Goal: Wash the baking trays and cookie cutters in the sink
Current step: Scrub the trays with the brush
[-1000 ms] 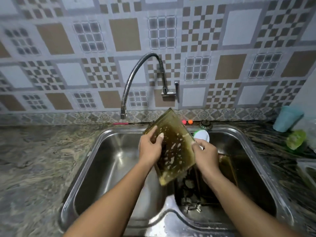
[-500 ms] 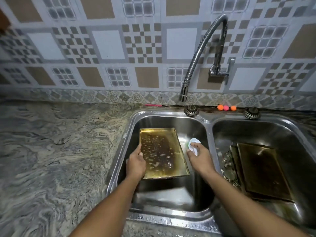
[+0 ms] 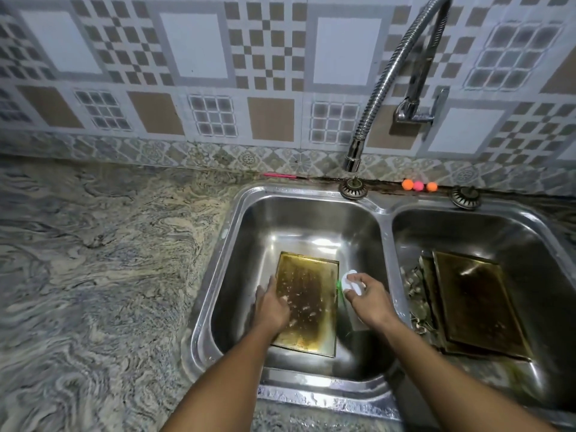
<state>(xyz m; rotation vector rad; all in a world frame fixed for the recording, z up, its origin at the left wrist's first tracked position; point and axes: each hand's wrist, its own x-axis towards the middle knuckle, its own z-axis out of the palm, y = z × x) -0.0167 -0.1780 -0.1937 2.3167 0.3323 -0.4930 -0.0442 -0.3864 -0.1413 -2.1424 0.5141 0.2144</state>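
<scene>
Tray down in left basin, scrub about to start.

Left hand lies flat, fingers spread, on the near-left edge of the baking tray, which sits on the floor of the left basin of the sink, greasy and spotted with suds. Right hand is closed around a white scrubber with green bristles, just beside the tray's right edge. Next, I'd judge: bring scrubber onto the tray, left hand pinning it against sliding. Tap spout sits over the divider, no water seen running. Second tray and a pile of cookie cutters wait in the right basin (unwashed, by the look). Nothing blocks the stroke.
</scene>
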